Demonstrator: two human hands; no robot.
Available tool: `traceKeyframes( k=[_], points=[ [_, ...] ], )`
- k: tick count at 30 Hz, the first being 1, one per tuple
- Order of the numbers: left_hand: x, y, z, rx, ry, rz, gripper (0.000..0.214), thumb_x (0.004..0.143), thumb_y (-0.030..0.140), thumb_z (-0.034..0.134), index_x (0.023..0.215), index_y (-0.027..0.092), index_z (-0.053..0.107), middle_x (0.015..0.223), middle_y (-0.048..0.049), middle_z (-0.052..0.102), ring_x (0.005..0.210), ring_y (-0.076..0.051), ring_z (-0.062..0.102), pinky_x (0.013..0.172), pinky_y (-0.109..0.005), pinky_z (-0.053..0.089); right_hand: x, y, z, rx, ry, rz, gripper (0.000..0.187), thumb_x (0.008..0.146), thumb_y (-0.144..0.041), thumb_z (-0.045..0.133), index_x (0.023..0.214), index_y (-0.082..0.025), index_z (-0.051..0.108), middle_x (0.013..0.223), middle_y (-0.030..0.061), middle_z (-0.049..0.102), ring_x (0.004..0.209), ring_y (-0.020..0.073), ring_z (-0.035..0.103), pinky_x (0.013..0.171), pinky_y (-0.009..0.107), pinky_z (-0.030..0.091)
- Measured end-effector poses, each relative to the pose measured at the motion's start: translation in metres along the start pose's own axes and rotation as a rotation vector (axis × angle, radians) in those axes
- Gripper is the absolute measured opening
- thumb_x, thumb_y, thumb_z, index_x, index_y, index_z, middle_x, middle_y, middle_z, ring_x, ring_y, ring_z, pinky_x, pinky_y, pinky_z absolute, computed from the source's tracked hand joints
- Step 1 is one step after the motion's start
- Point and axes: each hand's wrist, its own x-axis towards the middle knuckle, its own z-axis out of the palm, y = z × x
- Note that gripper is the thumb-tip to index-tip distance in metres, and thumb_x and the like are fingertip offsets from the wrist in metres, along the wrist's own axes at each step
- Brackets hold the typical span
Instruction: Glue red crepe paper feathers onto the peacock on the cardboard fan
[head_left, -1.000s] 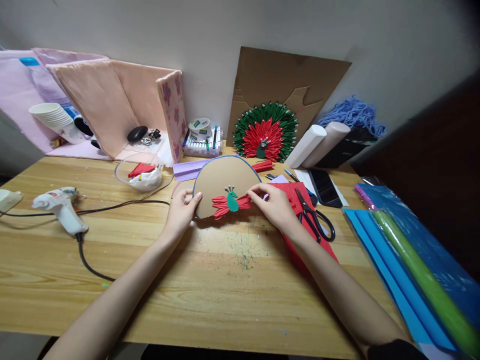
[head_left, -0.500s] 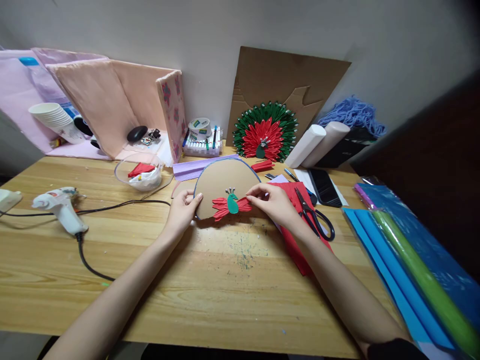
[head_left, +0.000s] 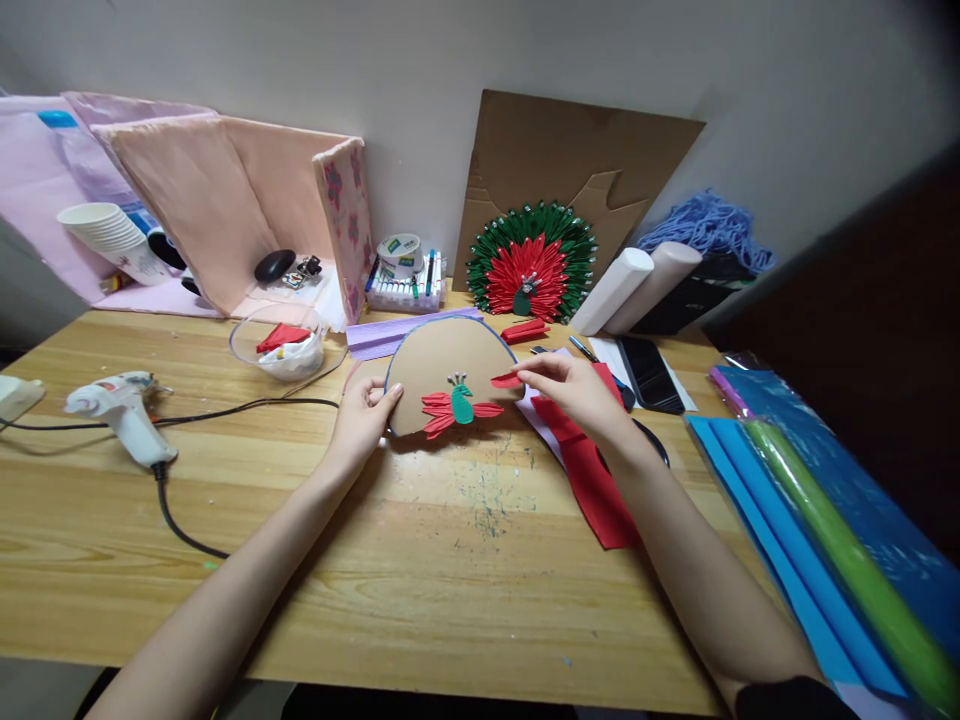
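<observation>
A brown cardboard half-disc with a blue rim lies on the wooden table. A small green paper bird with red paper petals fanned at its sides is stuck near its lower edge. My left hand grips the half-disc's left edge, fingers closed on it. My right hand pinches one red paper petal, held just above the disc's right side. Red paper sheets lie under my right forearm.
A glue gun with a black cord lies at the left. A clear bowl holds red pieces. A finished red-and-green peacock fan leans on cardboard at the back. A phone, white rolls and blue paper rolls are at the right.
My right hand lifted off the petals beside the bird and moved up and right, now pinching a single red petal. It now covers the scissors. My left hand stayed put.
</observation>
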Motion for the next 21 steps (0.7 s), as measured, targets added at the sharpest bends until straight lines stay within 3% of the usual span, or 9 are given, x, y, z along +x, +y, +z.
traceKeyframes(
  k=[4, 8, 10, 13, 17, 21],
  points=[
    [0.002, 0.003, -0.006, 0.021, 0.071, 0.014, 0.031, 0.064, 0.036, 0.065, 0.083, 0.015, 0.053, 0.057, -0.0002, 0.064, 0.043, -0.013, 0.056, 0.041, -0.022, 0.045, 0.002, 0.008, -0.023, -0.230, -0.022, 0.055, 0.018, 0.073, -0.034, 0.060, 0.077, -0.018, 0.068, 0.085, 0.0053, 0.069, 0.080, 0.0198, 0.062, 0.075, 0.032, 0.046],
    [0.002, 0.002, -0.009, 0.020, 0.103, 0.061, 0.030, 0.068, 0.035, 0.063, 0.087, 0.015, 0.053, 0.057, -0.0001, 0.064, 0.044, -0.013, 0.057, 0.042, -0.022, 0.045, 0.001, 0.010, -0.018, -0.354, 0.079, 0.058, 0.017, 0.074, -0.033, 0.059, 0.077, -0.020, 0.067, 0.085, 0.0058, 0.069, 0.078, 0.0206, 0.062, 0.072, 0.034, 0.045],
    [0.001, 0.002, -0.007, 0.006, 0.094, 0.081, 0.031, 0.068, 0.036, 0.063, 0.088, 0.014, 0.053, 0.057, -0.0002, 0.064, 0.045, -0.013, 0.058, 0.043, -0.022, 0.047, 0.000, 0.007, -0.004, -0.257, 0.057, 0.017, 0.018, 0.076, -0.034, 0.058, 0.077, -0.019, 0.066, 0.083, 0.0059, 0.068, 0.077, 0.0195, 0.062, 0.072, 0.033, 0.046],
    [-0.002, 0.002, -0.004, -0.005, 0.064, 0.070, 0.030, 0.069, 0.036, 0.062, 0.089, 0.014, 0.053, 0.057, 0.0001, 0.063, 0.045, -0.013, 0.058, 0.043, -0.023, 0.047, -0.003, -0.001, 0.017, -0.004, -0.078, 0.052, 0.020, 0.073, -0.035, 0.061, 0.077, -0.017, 0.064, 0.076, 0.0051, 0.067, 0.068, 0.0167, 0.061, 0.063, 0.030, 0.049],
    [-0.004, 0.002, -0.002, -0.003, 0.056, 0.066, 0.030, 0.069, 0.036, 0.063, 0.087, 0.015, 0.052, 0.054, 0.0012, 0.062, 0.042, -0.013, 0.057, 0.042, -0.022, 0.047, -0.007, -0.007, 0.033, 0.143, -0.060, 0.076, 0.022, 0.070, -0.035, 0.064, 0.078, -0.015, 0.062, 0.073, 0.0047, 0.065, 0.062, 0.0140, 0.060, 0.061, 0.028, 0.049],
    [-0.003, 0.001, -0.002, 0.001, 0.052, 0.078, 0.032, 0.068, 0.037, 0.063, 0.088, 0.015, 0.052, 0.055, 0.0009, 0.063, 0.043, -0.014, 0.058, 0.042, -0.023, 0.047, -0.009, -0.007, 0.037, 0.134, -0.031, 0.070, 0.021, 0.071, -0.034, 0.064, 0.079, -0.014, 0.063, 0.072, 0.0056, 0.066, 0.063, 0.0142, 0.060, 0.061, 0.029, 0.048]
  ],
)
